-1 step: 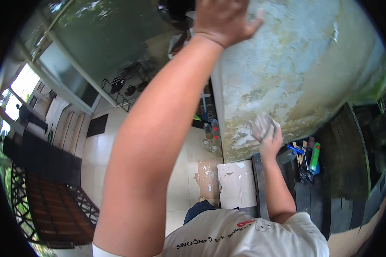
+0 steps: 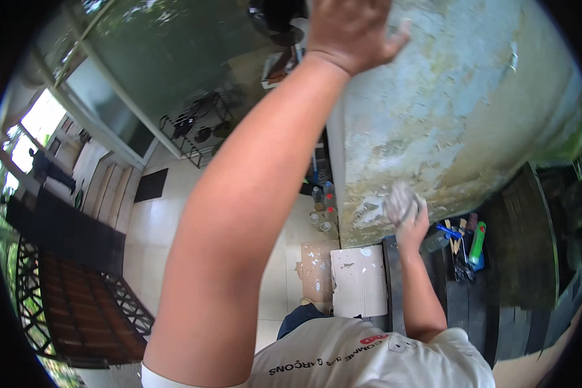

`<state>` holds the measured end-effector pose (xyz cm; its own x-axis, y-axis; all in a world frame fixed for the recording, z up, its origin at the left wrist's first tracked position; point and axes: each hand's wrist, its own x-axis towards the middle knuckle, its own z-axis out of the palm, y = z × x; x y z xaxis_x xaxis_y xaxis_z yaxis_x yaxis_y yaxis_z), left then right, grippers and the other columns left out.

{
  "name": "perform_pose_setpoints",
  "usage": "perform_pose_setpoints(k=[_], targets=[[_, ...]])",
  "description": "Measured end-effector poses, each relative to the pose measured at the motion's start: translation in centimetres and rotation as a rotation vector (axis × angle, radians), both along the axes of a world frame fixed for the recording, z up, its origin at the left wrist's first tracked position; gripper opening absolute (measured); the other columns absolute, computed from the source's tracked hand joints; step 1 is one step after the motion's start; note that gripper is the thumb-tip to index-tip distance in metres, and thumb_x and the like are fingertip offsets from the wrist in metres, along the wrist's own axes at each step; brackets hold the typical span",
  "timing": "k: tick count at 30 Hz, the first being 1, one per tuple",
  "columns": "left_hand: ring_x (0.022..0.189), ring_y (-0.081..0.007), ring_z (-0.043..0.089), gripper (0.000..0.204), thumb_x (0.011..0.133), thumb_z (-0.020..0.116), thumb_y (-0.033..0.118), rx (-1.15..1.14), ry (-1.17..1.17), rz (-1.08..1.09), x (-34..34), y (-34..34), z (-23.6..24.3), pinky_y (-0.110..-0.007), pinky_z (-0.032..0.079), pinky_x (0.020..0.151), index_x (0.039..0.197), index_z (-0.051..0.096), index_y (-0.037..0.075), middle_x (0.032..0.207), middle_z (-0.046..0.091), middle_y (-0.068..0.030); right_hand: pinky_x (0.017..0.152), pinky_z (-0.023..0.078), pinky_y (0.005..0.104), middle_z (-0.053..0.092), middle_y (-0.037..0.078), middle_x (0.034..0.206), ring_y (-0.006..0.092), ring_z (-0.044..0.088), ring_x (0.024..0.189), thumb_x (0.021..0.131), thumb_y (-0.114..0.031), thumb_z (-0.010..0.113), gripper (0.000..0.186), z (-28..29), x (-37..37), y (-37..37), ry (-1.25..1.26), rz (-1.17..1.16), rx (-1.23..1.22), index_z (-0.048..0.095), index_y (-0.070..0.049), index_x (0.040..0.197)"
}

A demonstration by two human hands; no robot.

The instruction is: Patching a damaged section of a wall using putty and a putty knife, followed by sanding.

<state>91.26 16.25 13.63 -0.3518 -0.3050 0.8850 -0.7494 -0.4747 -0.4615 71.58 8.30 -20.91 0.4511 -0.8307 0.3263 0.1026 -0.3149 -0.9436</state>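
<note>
Right hand [image 2: 415,227]: grips blurred grey wad [image 2: 399,202], nearer wall's [image 2: 433,123] lower-left corner.
Left hand [image 2: 352,35]: spreads thumb higher, by left edge.

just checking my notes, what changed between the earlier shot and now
The view shifts, so most things sit slightly further right in the picture. The right hand and its pale, blurred item look slightly lower; no grip visibly changes. The left hand stays raised by the peeling wall.
</note>
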Motion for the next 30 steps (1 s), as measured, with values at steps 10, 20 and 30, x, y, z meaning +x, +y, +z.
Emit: perform_pose_setpoints(k=[10,20,30], targets=[[0.132,-0.0256,0.037,0.068,0.072,0.068,0.044,0.029,0.065,0.011,-0.2,0.5,0.3,-0.058,0.027,0.107,0.125,0.043,0.009,0.136,0.042,-0.0093,0.079,0.05,0.0323,0.067,0.011,0.093,0.0188,0.062,0.083,0.103,-0.008,0.041,0.026,-17.8,-16.4,1.3,0.324,-0.003,0.652,0.06,0.005,0.113],[0.117,-0.0379,0.051,0.065,0.07,0.076,0.021,0.11,0.216,-0.568,-8.0,9.7,-15.7,-0.062,0.032,0.107,0.122,0.038,0.01,0.12,0.051,-0.0178,0.077,0.05,0.034,0.069,0.014,0.091,0.0202,0.064,0.084,0.097,-0.002,0.044,0.021,-19.3,-23.4,2.4,0.486,0.076,0.401,0.064,0.006,0.1],[0.081,-0.0209,0.056,0.048,0.082,0.069,0.005,-0.224,1.406,-0.196,-17.5,27.0,-35.9,-0.037,0.045,0.084,0.119,0.038,-0.001,0.11,0.049,-0.0162,0.048,0.041,0.0241,0.064,0.005,0.077,0.0124,0.056,0.057,0.099,-0.007,0.045,0.021,-18.7,-30.3,1.1,0.231,-0.134,0.664,0.063,0.003,0.097]])
